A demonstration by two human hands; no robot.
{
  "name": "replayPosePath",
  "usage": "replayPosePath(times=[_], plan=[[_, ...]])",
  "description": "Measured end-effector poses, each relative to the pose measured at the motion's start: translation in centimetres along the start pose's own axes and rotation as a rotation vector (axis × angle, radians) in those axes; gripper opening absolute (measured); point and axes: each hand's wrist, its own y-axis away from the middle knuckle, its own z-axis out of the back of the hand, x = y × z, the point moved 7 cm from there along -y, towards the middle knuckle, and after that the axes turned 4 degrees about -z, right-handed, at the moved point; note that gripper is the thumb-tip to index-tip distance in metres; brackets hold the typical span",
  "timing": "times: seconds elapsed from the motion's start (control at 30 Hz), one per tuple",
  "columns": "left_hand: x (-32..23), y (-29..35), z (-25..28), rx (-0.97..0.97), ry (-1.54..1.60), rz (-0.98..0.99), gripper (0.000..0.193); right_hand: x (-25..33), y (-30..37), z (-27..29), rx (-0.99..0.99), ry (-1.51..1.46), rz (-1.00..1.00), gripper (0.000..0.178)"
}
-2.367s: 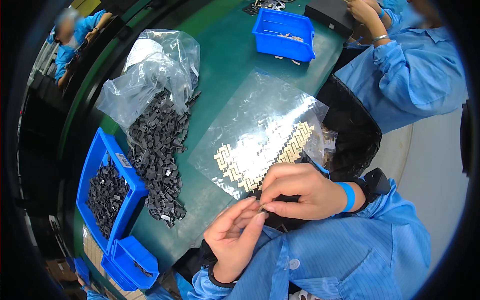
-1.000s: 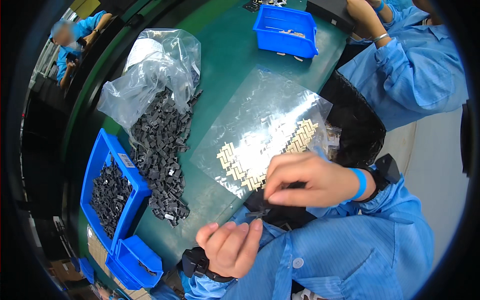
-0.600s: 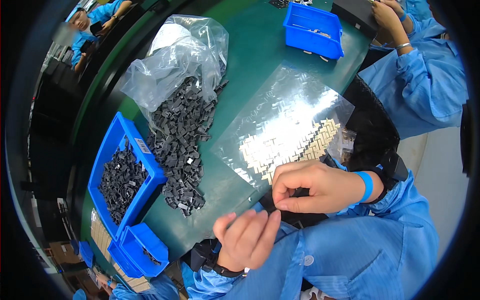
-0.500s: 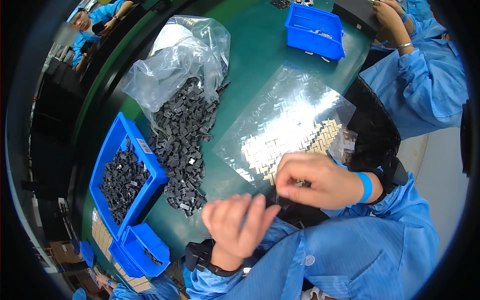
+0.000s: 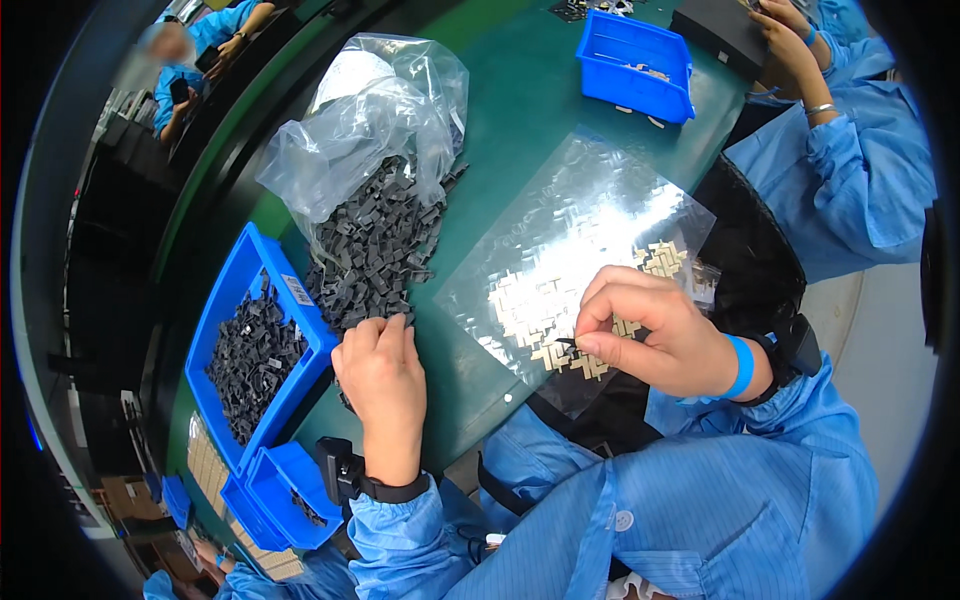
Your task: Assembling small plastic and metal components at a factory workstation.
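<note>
My left hand (image 5: 382, 378) is at the near end of a heap of small black plastic parts (image 5: 375, 245). Its fingers are bent and drawn together, their tips touching the heap; whatever they grip is hidden. Over the clear plastic sheet (image 5: 470, 280), my right hand (image 5: 660, 330) is closed in a pinch. A small dark piece (image 5: 567, 342) shows at its thumb and fingertip, too little to name more exactly. Beneath that hand, rows of small cream-coloured pieces (image 5: 520, 310) lie on the sheet, partly washed out by glare.
A blue bin (image 5: 215, 310) of black parts stands left of the heap, with a smaller blue bin (image 5: 285, 490) nearer me. A clear bag (image 5: 400, 95) lies beyond the heap. Another blue bin (image 5: 635, 50) sits far right. A co-worker's sleeve (image 5: 850, 170) is at the right edge.
My left hand has moved left and away from me, from beside my right hand onto the black heap. My right hand has shifted slightly right and stays pinched.
</note>
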Motion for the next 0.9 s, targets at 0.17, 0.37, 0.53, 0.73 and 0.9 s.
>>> replayPosePath(times=[0.17, 0.37, 0.53, 0.73, 0.9], plan=[[2.1, 0.4, 2.0, -0.155, 0.269, 0.135, 0.017, -0.4, 0.3, 0.2, -0.012, 0.003, -0.018, 0.005], [1.7, 2.0, 1.9, -0.180, 1.097, 0.426, 0.018, 0.2, 0.1, 0.3, -0.065, -0.041, 0.026, 0.006], [-5.4, 4.8, -0.4, 0.086, 2.222, 0.780, 0.026, 2.2, 0.5, -1.3, -0.140, -0.185, 0.222, 0.028], [-9.4, 5.2, -1.3, 0.195, 2.449, 0.764, 0.021, 3.5, 1.6, -2.4, -0.219, 0.127, 0.471, 0.041], [-9.6, 6.0, -1.2, 0.219, 2.425, 0.727, 0.022, 4.2, 2.2, -1.9, -0.177, 0.264, 0.540, 0.031]])
